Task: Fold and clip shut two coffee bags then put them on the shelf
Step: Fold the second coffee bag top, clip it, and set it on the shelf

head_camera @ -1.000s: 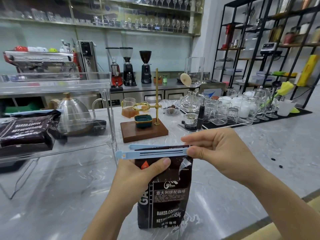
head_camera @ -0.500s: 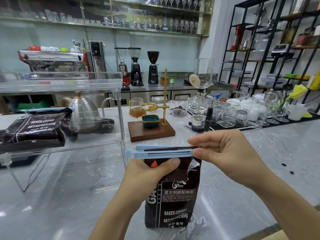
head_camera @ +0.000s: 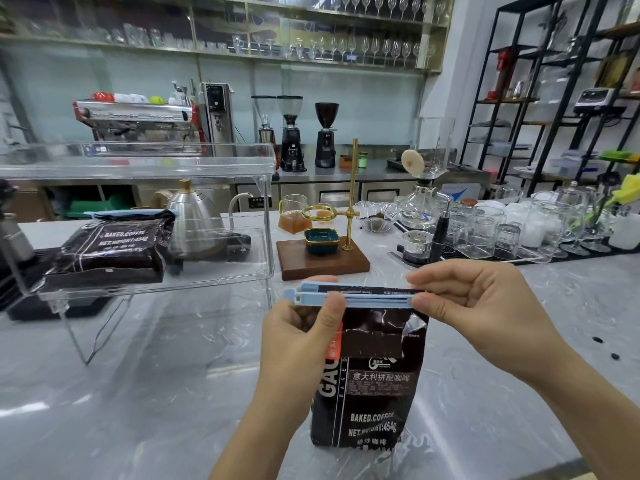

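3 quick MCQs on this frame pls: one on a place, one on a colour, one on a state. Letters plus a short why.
1. Where is the first coffee bag?
A. On the clear shelf
B. On the wooden stand
C. In the left hand

2. What colour is the clip on the held coffee bag?
A. Red
B. Light blue
C. Yellow

3. How does the held coffee bag stand?
A. Flat on the counter
B. Upside down
C. Upright, both hands at its top

Answers:
1 A: it lies on the clear shelf.
2 B: the bar across the fold is light blue.
3 C: left hand and right hand pinch the clip; print reads upright.
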Tool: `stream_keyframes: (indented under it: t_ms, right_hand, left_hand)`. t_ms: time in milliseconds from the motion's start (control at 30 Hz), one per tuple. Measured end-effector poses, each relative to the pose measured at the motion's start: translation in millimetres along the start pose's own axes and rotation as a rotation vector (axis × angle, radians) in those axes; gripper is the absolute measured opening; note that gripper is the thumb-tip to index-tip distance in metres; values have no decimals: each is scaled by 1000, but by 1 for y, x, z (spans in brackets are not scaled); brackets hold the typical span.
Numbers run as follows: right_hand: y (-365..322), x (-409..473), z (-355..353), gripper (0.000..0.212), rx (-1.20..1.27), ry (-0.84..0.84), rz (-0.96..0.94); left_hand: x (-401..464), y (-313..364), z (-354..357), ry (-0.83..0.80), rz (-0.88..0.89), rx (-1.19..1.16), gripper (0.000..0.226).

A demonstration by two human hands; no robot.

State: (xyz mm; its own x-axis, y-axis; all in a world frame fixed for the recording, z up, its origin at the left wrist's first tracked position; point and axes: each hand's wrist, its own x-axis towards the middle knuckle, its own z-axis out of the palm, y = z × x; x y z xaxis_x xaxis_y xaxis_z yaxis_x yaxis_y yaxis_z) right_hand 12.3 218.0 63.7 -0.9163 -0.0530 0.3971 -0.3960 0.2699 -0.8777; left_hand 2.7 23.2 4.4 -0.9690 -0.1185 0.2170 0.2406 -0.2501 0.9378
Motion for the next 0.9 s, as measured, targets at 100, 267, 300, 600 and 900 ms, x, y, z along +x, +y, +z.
stream_keyframes:
  t_ms: [100,267,300,600,900]
  right_hand:
    - [0,0,0,24,-1,4,3]
    - [1,-1,1,24,-1,-2,-5]
    - [1,-1,1,24,-2,-1,-5]
    - [2,-1,2,20,3,2,-5]
    - [3,-2,2,18,19,-5,-3]
  left_hand:
    - [-1,4,0,34,2,-164,36]
    - [-4,10,1,20,-3,-257,23]
    - [-4,11,0,22,-6,-261,22]
    - [-3,12,-3,13,-34,-260,25]
    - [0,14,-5,13,-94,-281,21]
